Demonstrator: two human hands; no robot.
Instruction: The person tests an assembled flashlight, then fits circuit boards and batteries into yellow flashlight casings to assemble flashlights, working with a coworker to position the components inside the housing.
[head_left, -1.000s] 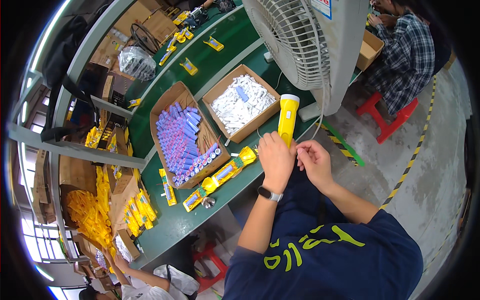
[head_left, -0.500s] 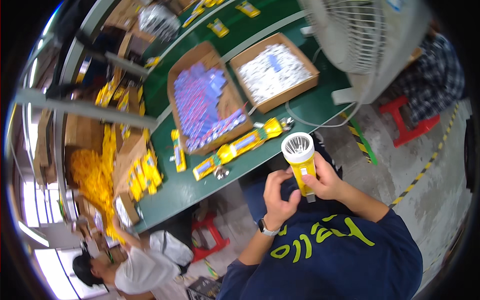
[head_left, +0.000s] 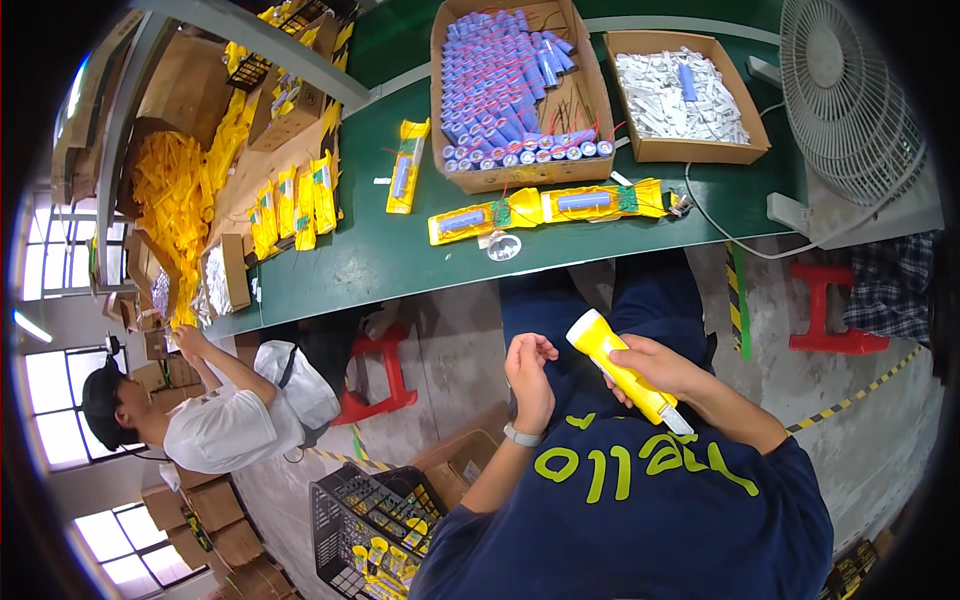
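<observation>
My right hand (head_left: 655,368) is closed around the yellow body of a flashlight (head_left: 625,365), held tilted over my lap. Its white head points up and left, and a pale piece sticks out of its tail end. Just left of the head, apart from it, my left hand (head_left: 530,380) has its fingers curled in, with nothing visible in them. On the green table (head_left: 370,265) in front lie opened yellow flashlight housings (head_left: 525,208) with lilac battery cells and green parts in them. A round clear reflector (head_left: 503,247) lies by the table edge.
A carton of lilac battery cells (head_left: 500,90) and a carton of small white parts (head_left: 685,100) stand behind the housings. A fan (head_left: 850,95) stands at right, its cable looping over the edge. A co-worker (head_left: 235,420) sits left. A black crate (head_left: 345,510) is below.
My left hand has come off the flashlight. The flashlight has tipped over to the left in my right hand, so its front no longer faces up. The view has shifted.
</observation>
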